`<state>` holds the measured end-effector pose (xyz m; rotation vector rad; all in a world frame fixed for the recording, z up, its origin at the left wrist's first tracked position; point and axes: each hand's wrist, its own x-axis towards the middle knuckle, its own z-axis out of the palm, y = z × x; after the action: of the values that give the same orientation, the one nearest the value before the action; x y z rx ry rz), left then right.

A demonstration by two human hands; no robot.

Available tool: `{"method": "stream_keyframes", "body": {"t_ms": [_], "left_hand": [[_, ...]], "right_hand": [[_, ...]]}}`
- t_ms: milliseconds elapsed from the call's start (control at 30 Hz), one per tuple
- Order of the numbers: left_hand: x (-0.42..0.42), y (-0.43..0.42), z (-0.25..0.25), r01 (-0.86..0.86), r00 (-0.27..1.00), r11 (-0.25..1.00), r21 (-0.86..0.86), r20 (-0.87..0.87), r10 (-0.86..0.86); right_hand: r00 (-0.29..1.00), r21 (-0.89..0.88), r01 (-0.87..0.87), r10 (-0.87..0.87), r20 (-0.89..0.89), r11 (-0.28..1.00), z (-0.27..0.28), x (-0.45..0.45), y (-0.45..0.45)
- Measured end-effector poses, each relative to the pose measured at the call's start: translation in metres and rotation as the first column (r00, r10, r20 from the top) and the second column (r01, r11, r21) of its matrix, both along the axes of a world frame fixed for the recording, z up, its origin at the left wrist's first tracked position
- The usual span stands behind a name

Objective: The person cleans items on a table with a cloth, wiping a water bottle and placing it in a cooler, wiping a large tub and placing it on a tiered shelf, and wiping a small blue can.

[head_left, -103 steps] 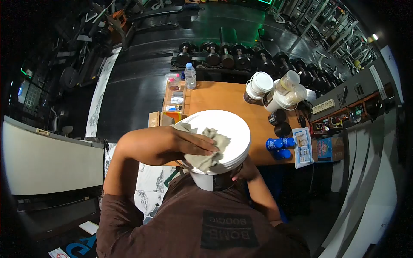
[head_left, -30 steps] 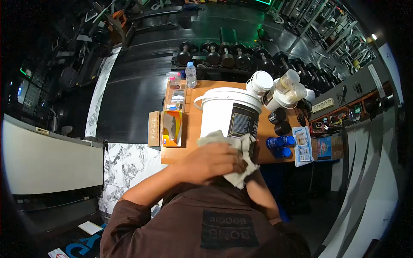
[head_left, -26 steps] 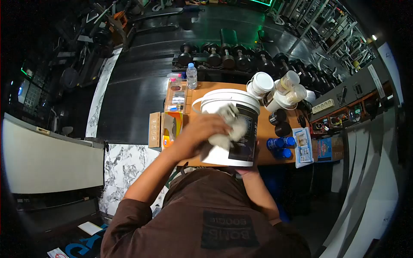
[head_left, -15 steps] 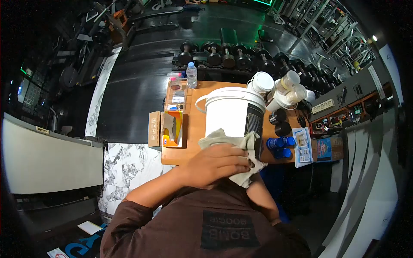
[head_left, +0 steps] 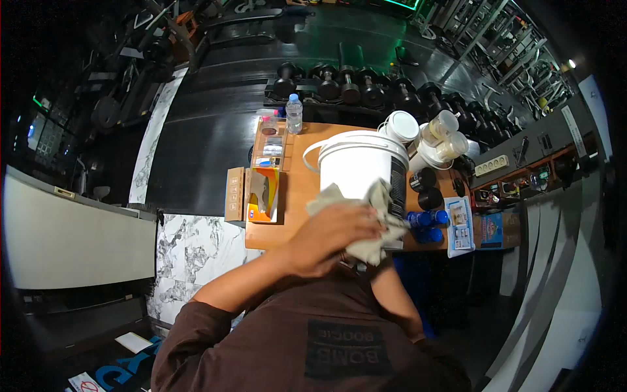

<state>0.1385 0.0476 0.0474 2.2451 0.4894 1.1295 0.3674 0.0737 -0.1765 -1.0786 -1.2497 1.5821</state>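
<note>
A large white bucket [head_left: 354, 171] with a lid, a side handle and a dark label stands tilted at the front of the wooden table [head_left: 299, 189]. My left hand [head_left: 336, 236] lies over a crumpled pale grey-green cloth [head_left: 379, 238] and presses it to the lower front of the bucket, fingers bent on the fabric. Only the forearm of my right arm [head_left: 395, 297] shows clearly. It reaches up under the cloth near the bucket's base, and the fingers of that hand are hidden.
Left of the bucket are an orange-and-white box [head_left: 264, 196], a clear organizer [head_left: 271, 147] and a water bottle [head_left: 294, 114]. White tubs [head_left: 400, 127], jars [head_left: 444, 124], blue-capped bottles [head_left: 424, 222] and a blue-white packet [head_left: 460, 223] crowd the right. Dumbbells [head_left: 349, 88] line a rack behind.
My left hand and the cloth have slid a little up the bucket's front, and the cloth has bunched differently. The bucket sits slightly farther right in view.
</note>
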Motion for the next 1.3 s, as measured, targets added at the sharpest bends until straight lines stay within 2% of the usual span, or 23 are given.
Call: {"method": "stream_keyframes", "body": {"t_ms": [67,167,200,233,300,333,400,433,500,533,633,800,867,900,933,967,1033,1067,1100,1167,1233,1267,1300], "left_hand": [[0.0,-0.006,0.003,0.062,0.998,0.998,0.026,-0.026,-0.061],[-0.021,0.008,-0.006,-0.03,0.999,0.999,0.024,-0.017,0.03],[-0.025,0.017,-0.014,-0.157,0.988,0.984,0.081,0.02,0.156],[-0.03,0.025,-0.025,-0.284,0.959,0.95,0.133,0.064,0.278],[-0.035,0.03,-0.048,-0.482,0.872,0.875,0.037,0.115,0.475],[-0.033,0.027,-0.058,-0.479,0.874,0.877,0.039,0.115,0.473],[-0.019,0.011,-0.068,-0.296,0.794,0.857,-0.421,0.391,0.466],[-0.008,0.006,-0.069,-0.29,0.795,0.859,-0.423,0.393,0.462],[0.008,-0.002,-0.059,0.015,0.577,0.718,-0.696,0.592,0.563],[0.003,0.0,-0.083,-0.001,0.572,0.664,-0.748,0.544,0.614],[-0.001,0.0,-0.092,-0.074,0.612,0.624,-0.778,0.458,0.644],[-0.005,-0.005,-0.073,0.011,0.591,0.689,-0.725,0.56,0.581],[-0.007,-0.005,-0.065,0.045,0.575,0.71,-0.703,0.6,0.557],[-0.01,-0.005,-0.063,-0.067,0.574,0.718,-0.693,0.562,0.596],[-0.012,-0.005,-0.059,-0.178,0.566,0.716,-0.675,0.524,0.636],[-0.014,-0.004,-0.048,-0.176,0.567,0.715,-0.676,0.525,0.635],[-0.017,0.001,-0.021,-0.522,0.689,0.793,-0.316,0.392,0.61],[-0.015,0.001,-0.018,-0.473,0.695,0.802,-0.365,0.405,0.594],[-0.016,0.001,-0.013,-0.555,0.712,0.792,-0.255,0.346,0.611],[-0.015,-0.004,0.007,-0.638,0.752,0.768,-0.051,0.174,0.636],[-0.012,-0.009,0.016,-0.634,0.769,0.773,-0.022,0.086,0.633],[-0.012,-0.009,0.023,-0.613,0.79,0.79,0.002,0.023,0.613],[-0.013,-0.009,0.029,-0.594,0.803,0.804,0.023,-0.04,0.594]], "right_hand": [[0.928,-0.173,0.018,-0.081,-0.365,0.985,0.027,-0.008,-0.003],[0.585,-0.418,-0.05,-0.312,-0.749,0.907,0.076,-0.012,-0.018],[0.422,-0.475,-0.098,-0.396,-0.815,0.874,0.081,-0.011,-0.019],[0.351,-0.374,-0.167,-0.299,-0.887,0.912,0.078,-0.008,-0.025],[0.356,-0.401,-0.082,-0.349,-0.867,0.913,0.087,-0.015,-0.023],[0.367,-0.37,-0.053,-0.326,-0.871,0.928,0.085,-0.015,-0.021],[0.365,-0.326,-0.053,-0.286,-0.886,0.944,0.082,-0.012,-0.023],[0.364,-0.283,-0.06,-0.243,-0.899,0.957,0.079,-0.01,-0.025],[0.265,-0.113,-0.156,-0.069,-0.962,0.981,0.07,-0.01,-0.017],[0.288,-0.068,-0.144,-0.024,-0.957,0.987,0.066,-0.007,-0.019],[0.321,0.018,-0.186,0.078,-0.944,0.982,0.063,0.003,-0.012],[0.372,0.184,-0.271,0.279,-0.886,0.945,0.048,0.024,0.006],[0.679,0.129,-0.086,0.153,-0.718,0.988,0.091,0.013,-0.002],[0.796,0.125,0.011,0.067,-0.602,0.992,0.119,0.004,-0.007],[0.882,0.135,0.108,-0.032,-0.47,0.985,0.142,-0.004,-0.011],[0.934,0.158,0.202,-0.142,-0.328,0.967,0.153,-0.008,-0.015],[0.91,0.092,0.176,-0.127,-0.395,0.98,0.151,-0.006,-0.018],[0.803,-0.047,0.041,-0.061,-0.593,0.998,0.146,-0.002,-0.016],[0.645,-0.147,-0.125,-0.032,-0.764,0.981,0.14,0.003,-0.013],[0.669,-0.144,-0.18,0.014,-0.743,0.973,0.138,0.003,-0.013],[0.803,-0.007,-0.146,0.114,-0.585,0.989,0.143,-0.012,-0.012],[0.793,0.117,-0.129,0.173,-0.584,0.985,0.146,-0.021,-0.009],[0.793,0.12,-0.129,0.175,-0.583,0.984,0.158,-0.028,-0.011]]}}
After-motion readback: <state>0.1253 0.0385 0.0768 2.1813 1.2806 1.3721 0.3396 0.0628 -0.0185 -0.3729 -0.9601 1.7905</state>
